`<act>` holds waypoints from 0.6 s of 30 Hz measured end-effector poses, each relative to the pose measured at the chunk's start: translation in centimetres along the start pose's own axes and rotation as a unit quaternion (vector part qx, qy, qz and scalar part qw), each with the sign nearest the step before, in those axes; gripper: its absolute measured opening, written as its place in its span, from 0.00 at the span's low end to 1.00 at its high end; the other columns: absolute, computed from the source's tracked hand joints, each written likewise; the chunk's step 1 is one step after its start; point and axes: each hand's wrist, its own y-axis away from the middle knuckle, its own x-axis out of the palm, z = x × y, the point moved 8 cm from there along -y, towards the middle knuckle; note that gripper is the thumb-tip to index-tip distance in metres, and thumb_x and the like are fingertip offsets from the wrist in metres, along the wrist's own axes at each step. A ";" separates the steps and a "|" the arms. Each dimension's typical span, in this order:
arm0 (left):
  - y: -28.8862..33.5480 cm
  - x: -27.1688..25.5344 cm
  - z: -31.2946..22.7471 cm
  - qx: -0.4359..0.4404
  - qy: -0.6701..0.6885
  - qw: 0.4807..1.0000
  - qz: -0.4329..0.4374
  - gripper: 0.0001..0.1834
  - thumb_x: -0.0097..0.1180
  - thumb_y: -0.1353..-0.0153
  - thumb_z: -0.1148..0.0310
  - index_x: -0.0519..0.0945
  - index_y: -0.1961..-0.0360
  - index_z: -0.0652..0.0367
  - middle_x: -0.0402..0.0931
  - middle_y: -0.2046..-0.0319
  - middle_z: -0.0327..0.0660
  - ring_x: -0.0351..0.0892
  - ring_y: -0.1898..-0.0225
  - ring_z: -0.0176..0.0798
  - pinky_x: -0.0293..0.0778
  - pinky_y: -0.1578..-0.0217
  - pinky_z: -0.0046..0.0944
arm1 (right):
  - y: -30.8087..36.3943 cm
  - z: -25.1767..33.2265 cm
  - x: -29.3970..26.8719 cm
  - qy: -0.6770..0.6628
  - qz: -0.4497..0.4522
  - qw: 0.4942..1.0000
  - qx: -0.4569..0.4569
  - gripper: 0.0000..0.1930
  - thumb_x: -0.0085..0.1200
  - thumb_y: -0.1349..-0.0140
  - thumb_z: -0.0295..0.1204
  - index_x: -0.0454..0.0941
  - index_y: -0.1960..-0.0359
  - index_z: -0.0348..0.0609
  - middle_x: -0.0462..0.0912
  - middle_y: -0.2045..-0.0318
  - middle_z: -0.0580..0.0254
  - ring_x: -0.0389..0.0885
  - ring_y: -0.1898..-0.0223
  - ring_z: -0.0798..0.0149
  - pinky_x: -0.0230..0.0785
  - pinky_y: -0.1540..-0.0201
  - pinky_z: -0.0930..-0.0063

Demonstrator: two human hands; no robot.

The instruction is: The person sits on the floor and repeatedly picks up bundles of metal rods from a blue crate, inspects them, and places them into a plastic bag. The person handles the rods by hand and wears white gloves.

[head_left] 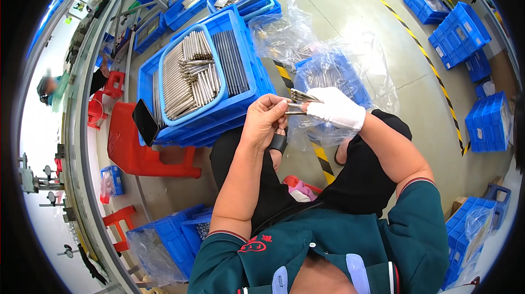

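Several short, shiny metal rods [304, 96] are held together in front of me by my right hand [334, 109], which wears a white glove. My left hand [263, 119] is bare and closed, thumb and fingers pinching at the left ends of these rods. Beyond the gloved hand, a blue crate [358, 89] lined with clear plastic holds many similar rods. At my left, a light-blue basket [223, 70] is filled with neatly stacked metal rods [180, 78]. It rests on a larger blue crate [252, 67], where darker long rods [229, 56] stand in rows.
A dark phone-like slab [145, 123] leans at the basket's near-left corner. Beside it is a red stool [126, 141]. Clear plastic bags [290, 29] spread around the rod crate. Blue crates [459, 34] line the right side. A metal-framed bench [90, 146] runs along the left, with a person beyond.
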 end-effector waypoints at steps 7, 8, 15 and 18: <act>0.1 -0.3 -0.4 0.022 -0.069 0.997 -0.004 0.07 0.61 0.42 0.70 0.77 0.69 0.64 0.72 0.80 0.35 0.67 0.82 0.26 0.62 0.82 0.25 | 0.1 -0.3 0.4 -0.044 0.011 0.999 0.006 0.15 0.53 0.40 0.39 0.75 0.71 0.37 0.69 0.81 0.68 0.64 0.77 0.74 0.59 0.73 0.75; 0.2 -0.7 -0.8 0.038 -0.076 0.996 -0.023 0.07 0.61 0.42 0.70 0.77 0.69 0.64 0.72 0.80 0.35 0.66 0.82 0.25 0.61 0.81 0.25 | 0.0 -0.3 0.1 -0.048 0.013 0.999 0.012 0.16 0.53 0.41 0.40 0.75 0.72 0.38 0.70 0.81 0.66 0.66 0.77 0.72 0.60 0.73 0.74; 0.4 -0.7 -2.0 0.110 -0.096 0.987 -0.062 0.07 0.59 0.41 0.70 0.78 0.68 0.63 0.73 0.76 0.32 0.65 0.75 0.22 0.60 0.75 0.24 | 0.4 -0.6 0.1 -0.087 0.023 0.994 0.069 0.18 0.52 0.39 0.43 0.76 0.72 0.37 0.71 0.81 0.68 0.67 0.77 0.73 0.61 0.73 0.74; 0.5 0.1 -1.8 0.107 -0.120 0.986 -0.048 0.07 0.61 0.42 0.68 0.79 0.68 0.60 0.73 0.74 0.30 0.66 0.72 0.22 0.62 0.70 0.24 | 0.2 -1.1 0.9 -0.057 0.026 0.995 0.083 0.19 0.49 0.37 0.44 0.75 0.72 0.37 0.70 0.82 0.67 0.66 0.77 0.74 0.61 0.74 0.75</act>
